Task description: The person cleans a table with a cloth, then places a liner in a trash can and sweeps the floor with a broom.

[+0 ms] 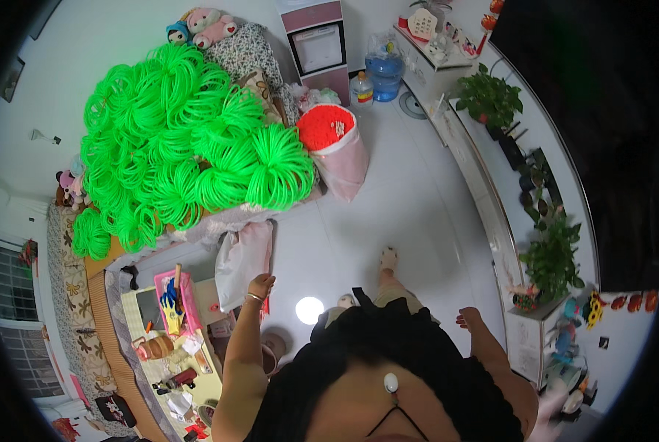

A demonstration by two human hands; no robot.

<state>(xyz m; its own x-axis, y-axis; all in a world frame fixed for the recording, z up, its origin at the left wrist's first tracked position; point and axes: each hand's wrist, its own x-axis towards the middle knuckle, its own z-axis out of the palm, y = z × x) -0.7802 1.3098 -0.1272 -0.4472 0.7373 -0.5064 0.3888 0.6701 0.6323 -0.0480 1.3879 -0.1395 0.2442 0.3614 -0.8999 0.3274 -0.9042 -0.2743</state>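
Note:
My left hand [261, 286], with a bracelet at its wrist, is held out at the left with its fingers curled closed. What is in those fingers, if anything, I cannot make out. Right beside it is a white plastic bag [242, 261], and a small red thing [265, 305] shows just below the hand. My right hand [469, 319] hangs at my right side with its fingers loosely apart and nothing in them. Large bundles of bright green rings or tubing [175, 140] are heaped ahead on the left. A white sack [343, 166] full of small red pieces [326, 127] stands beside the heap.
At the left is a low table [215, 379] crowded with a pink tray [189, 295], blue-yellow gloves and jars. A bin [274, 346] stands by it. Along the right runs a long cabinet [484, 214] with potted plants [554, 261]. A water dispenser [318, 51] and blue water bottle [385, 74] stand ahead.

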